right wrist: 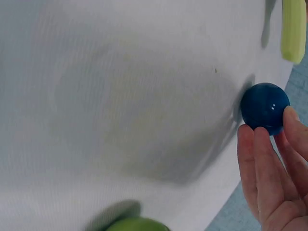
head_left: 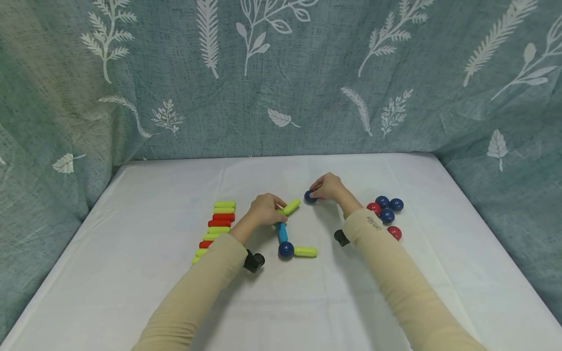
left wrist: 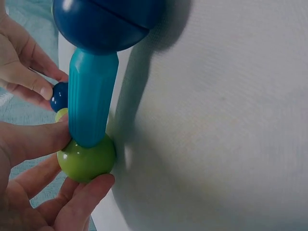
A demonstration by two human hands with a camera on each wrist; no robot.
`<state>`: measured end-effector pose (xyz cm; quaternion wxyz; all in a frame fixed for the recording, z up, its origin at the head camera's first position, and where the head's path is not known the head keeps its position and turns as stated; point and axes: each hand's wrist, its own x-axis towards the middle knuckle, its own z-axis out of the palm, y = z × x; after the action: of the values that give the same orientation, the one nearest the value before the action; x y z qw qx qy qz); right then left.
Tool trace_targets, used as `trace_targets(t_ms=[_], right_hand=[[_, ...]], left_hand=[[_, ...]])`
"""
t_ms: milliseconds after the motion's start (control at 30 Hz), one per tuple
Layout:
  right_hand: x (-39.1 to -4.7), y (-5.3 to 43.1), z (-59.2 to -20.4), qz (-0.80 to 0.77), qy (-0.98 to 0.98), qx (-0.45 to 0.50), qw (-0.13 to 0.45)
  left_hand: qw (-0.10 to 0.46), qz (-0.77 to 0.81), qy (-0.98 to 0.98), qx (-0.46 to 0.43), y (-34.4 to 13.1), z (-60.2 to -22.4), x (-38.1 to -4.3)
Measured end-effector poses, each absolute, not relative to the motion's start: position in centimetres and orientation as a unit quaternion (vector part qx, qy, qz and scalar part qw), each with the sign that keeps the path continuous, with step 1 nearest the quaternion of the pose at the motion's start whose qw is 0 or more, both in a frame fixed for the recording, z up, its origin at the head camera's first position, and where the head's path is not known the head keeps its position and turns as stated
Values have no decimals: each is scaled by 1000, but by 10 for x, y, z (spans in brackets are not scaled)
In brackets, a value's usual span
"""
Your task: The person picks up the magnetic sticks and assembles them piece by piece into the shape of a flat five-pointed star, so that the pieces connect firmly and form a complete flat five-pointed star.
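Note:
My left hand (head_left: 263, 209) pinches a green ball (left wrist: 86, 161) between thumb and fingers. A light-blue rod (head_left: 282, 233) joins that ball to a dark blue ball (head_left: 286, 250) nearer me. From the near ball a yellow-green rod (head_left: 305, 252) points right; another yellow-green rod (head_left: 291, 207) slants away from the held ball to the upper right. Farther right, my right hand (head_left: 330, 186) holds a loose dark blue ball (right wrist: 265, 108) by its fingertips, apart from that rod's free end.
Yellow-green and red rods (head_left: 224, 217) lie in a column at the left, partly behind my left sleeve. Several dark blue balls (head_left: 387, 216) and red balls (head_left: 394, 233) sit right, partly hidden by the right sleeve. A green ball (right wrist: 137, 225) shows at the right wrist view's bottom edge.

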<state>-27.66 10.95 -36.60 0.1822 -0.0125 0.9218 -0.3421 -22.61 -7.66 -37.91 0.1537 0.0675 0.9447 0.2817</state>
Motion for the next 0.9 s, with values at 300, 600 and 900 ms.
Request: trace_targets(t_ms=[300,600,900], right_hand=[[-274,99,-366,-380,905,-8,193],[-273,99,-368,-371,910,-8,188],[-261,107,-369,-286,937,-152,132]], left_hand=[[154,267,948,74,-74,-375,-227],[135,283,947,70,-74,-374,-224],[107,285,950,65,-75,-379,-217]])
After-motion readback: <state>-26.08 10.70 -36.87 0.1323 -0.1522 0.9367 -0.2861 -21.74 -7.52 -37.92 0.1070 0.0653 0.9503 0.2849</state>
